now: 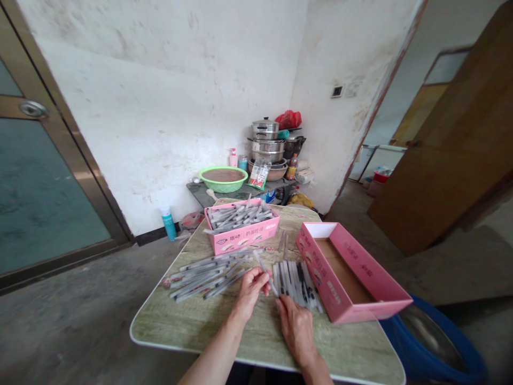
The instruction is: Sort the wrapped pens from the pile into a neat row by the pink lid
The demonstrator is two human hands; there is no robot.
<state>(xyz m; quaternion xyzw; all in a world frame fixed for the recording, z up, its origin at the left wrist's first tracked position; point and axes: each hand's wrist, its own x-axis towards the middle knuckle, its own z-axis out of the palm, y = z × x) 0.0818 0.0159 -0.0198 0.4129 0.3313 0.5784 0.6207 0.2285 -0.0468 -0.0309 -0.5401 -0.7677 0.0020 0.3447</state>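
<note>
A slim translucent pen (pixel 259 260) slants over the middle of the table. My left hand (pixel 251 289) is closed around its middle, thumb and fingers pinched. At its lower end, the fingertips of my right hand (pixel 296 326) are pressed together on the pen. Left of my hands lies a loose pile of similar pens (pixel 200 275) with grey and dark tips. Just beyond my right hand, a row of pens (pixel 294 278) lies side by side, some with black parts. A pink box (pixel 244 239) heaped with more pens stands at the table's far side.
A second pink box (pixel 326 278), brown bottom showing, stands on the right of the wood-patterned table (pixel 168 326). Behind are a green basin (pixel 224 185), stacked steel pots (pixel 266 144) and a bottle (pixel 292 167). A blue tub (pixel 436 342) sits at the right; a spray can (pixel 168 224) stands left.
</note>
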